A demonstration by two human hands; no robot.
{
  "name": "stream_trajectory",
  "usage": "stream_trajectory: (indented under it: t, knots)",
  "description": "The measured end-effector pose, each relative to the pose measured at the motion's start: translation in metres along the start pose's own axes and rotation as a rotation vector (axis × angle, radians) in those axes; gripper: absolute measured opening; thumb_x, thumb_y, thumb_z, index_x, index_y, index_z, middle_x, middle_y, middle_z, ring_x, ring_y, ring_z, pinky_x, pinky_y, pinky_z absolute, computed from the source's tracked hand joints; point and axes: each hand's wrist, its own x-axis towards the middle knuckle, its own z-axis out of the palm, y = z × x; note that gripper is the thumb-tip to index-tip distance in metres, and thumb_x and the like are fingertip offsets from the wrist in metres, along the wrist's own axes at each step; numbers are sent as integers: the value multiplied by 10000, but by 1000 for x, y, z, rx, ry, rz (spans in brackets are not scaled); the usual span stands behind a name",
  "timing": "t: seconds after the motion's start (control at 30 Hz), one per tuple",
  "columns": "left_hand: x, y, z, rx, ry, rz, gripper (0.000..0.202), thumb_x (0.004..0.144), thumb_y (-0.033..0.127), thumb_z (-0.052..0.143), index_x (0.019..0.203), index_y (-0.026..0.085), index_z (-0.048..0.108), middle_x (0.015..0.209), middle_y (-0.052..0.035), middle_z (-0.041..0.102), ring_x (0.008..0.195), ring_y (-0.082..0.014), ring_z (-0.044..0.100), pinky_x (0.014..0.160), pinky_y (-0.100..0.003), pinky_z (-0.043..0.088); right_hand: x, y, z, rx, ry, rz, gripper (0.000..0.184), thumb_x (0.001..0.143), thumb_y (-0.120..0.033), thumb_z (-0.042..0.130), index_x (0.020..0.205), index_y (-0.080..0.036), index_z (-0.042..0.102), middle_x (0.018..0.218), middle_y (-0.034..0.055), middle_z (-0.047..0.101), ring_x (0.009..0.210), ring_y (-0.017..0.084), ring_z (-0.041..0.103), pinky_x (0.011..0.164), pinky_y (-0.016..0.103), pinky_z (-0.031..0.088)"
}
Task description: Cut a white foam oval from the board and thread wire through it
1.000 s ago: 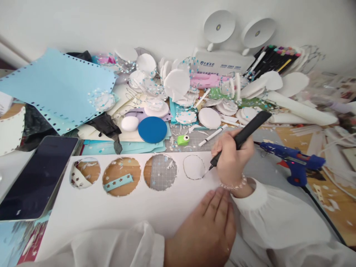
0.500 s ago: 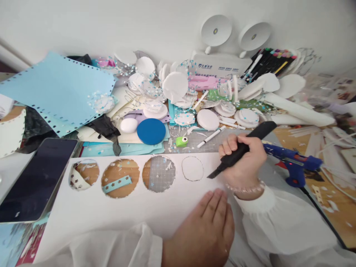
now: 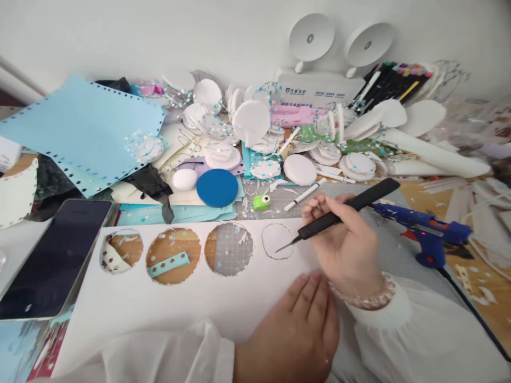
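Note:
My right hand (image 3: 345, 242) is closed round a black pen-shaped cutting tool (image 3: 343, 210). Its thin metal tip rests at the lower right edge of a circle (image 3: 277, 240) scored in the white foam sheet (image 3: 167, 298). Left of that circle the sheet has three round holes (image 3: 173, 255). My left hand (image 3: 297, 332) lies flat and open on the sheet's near edge, fingers together, pressing it down.
A dark phone (image 3: 51, 258) lies at the left. A blue glue gun (image 3: 423, 231) sits right of my hand. Behind the sheet are a blue disc (image 3: 217, 187), a green punch (image 3: 262, 201), a white pen (image 3: 303, 194), light blue paper (image 3: 80, 127) and piled white foam discs (image 3: 251, 119).
My right hand turned the tool from steep to nearly flat, and its tip moved left onto the scored circle's edge. My left hand stayed in place.

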Motion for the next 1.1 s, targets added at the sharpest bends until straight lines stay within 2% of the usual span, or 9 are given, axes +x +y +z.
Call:
stream_trajectory:
  t: [0.1,0.17,0.3,0.37,0.47,0.6,0.83,1.1]
  knots:
    - [0,0,0,11,9,-6,446,959,244,347,1300,24,533,1350,-174,570,1293,-300,495,1120,-438,268,3,-9,-5,-12,-134,143,293,618,-131,768,711,-223,506,703,-55,563,655,82,579,617,196,516]
    - [0,0,0,17,27,-12,435,953,241,358,1280,28,550,1339,-173,580,1283,-302,505,1118,-439,267,6,-13,-11,-3,-220,189,309,619,-174,804,699,-228,511,598,-87,477,520,54,481,509,155,458]
    - [0,0,2,16,24,-3,445,956,267,352,1277,34,553,1336,-172,582,1279,-300,509,1116,-434,274,12,-15,-22,-5,-292,131,288,640,-271,841,717,-244,565,479,-120,286,405,60,219,405,159,337]
    - [0,-1,2,11,19,2,451,954,270,355,1285,31,546,1348,-178,571,1285,-308,502,1121,-440,266,11,-15,-24,-25,-330,89,319,657,-385,830,653,-233,550,453,-116,217,410,73,170,416,183,329]
    - [0,-1,3,3,19,-1,451,951,270,364,1288,30,544,1355,-181,563,1290,-311,497,1126,-441,259,5,-15,-23,-75,-373,41,430,725,-476,750,542,-215,462,422,-98,163,402,84,169,440,214,325]
    - [1,-2,3,2,15,1,450,958,281,359,1284,34,546,1353,-179,565,1291,-306,499,1125,-435,270,-6,-17,-22,-143,-378,-25,411,809,-405,664,520,-206,450,382,-93,183,369,80,159,435,229,299]
    - [1,-1,2,4,17,3,445,962,280,364,1284,33,547,1347,-170,574,1289,-301,503,1117,-427,297,-13,-18,-22,-182,-334,-127,388,829,-358,652,519,-198,482,351,-84,246,360,79,237,455,239,316]
    - [1,-1,4,4,29,-6,457,962,288,364,1297,34,543,1344,-155,581,1291,-292,500,1125,-417,302,-22,-19,-27,-251,-533,-85,386,869,-294,595,540,-195,420,381,-75,289,362,81,253,433,259,296]
